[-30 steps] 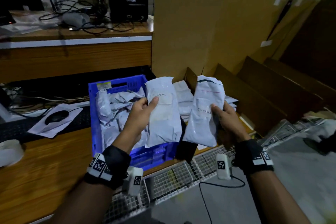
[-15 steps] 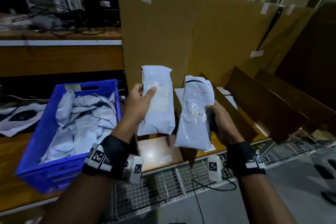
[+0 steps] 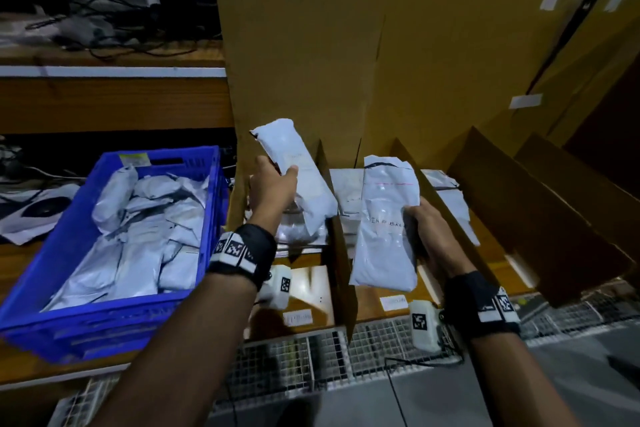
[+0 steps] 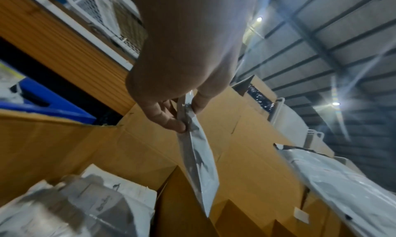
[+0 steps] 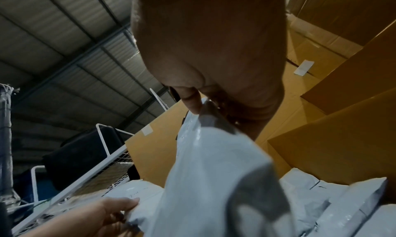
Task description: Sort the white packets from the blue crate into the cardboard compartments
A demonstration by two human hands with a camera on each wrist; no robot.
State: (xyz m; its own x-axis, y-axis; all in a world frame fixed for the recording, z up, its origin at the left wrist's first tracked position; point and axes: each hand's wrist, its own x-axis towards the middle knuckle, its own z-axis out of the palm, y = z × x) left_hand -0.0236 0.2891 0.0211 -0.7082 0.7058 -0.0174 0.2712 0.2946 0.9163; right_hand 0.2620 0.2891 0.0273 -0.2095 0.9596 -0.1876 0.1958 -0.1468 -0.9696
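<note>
The blue crate (image 3: 114, 218) sat left, full of white packets (image 3: 149, 236). The left hand (image 3: 273, 191) pinched one packet (image 3: 298, 177) above the leftmost cardboard compartment (image 3: 304, 291); the right hand (image 3: 429, 232) gripped another packet (image 3: 388, 225) over the next compartment (image 3: 398, 302).

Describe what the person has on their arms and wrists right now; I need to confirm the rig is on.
Both forearms are bare, with no sleeves or gloves. Each wrist carries a black wristband with white panels bearing square black-and-white markers: left wristband, right wristband. A small white camera block with its own marker hangs under each wrist: left, right. A thin dark cable trails below the right one.
</note>
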